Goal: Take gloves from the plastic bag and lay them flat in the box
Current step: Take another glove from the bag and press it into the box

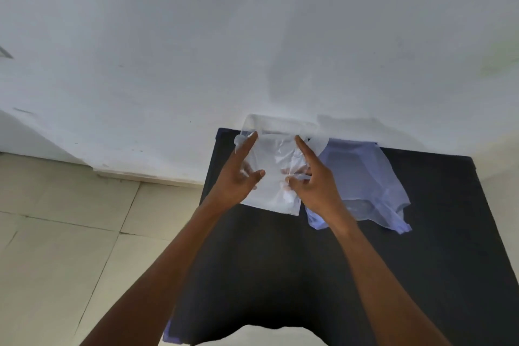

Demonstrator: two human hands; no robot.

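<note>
- While both arms reach forward over the dark desk (393,275), the two hands meet at a thin, see-through glove (276,177) held up in front of a white box (276,123).
- The left hand (238,180) has its forefinger stretched up along the glove's left edge and its thumb pointing right across the film; the other fingers show faintly through the plastic from behind, so its grip looks closed on the glove between thumb and fingers.
- The right hand (314,185) has its forefinger raised along the glove's upper right part, while thumb and curled fingers pinch a crumpled bit of the film near the middle.
- The glove hangs between the hands as a pale, nearly square sheet, its lower edge just above the desk; whether it touches the top I cannot tell.
- The white box stands at the far edge of the desk, against the wall (196,36), and only its rim shows above the glove; what lies inside is hidden.
- Just right of the hands a bluish, translucent plastic bag (365,182) lies slumped on the desk, partly behind the right wrist, its corners spread toward the near side.
- Left of the desk lies a pale tiled floor (56,233), meeting the white wall at a low skirting.
- A strip of bluish material (168,331) peeks out at the desk's near left edge.
</note>
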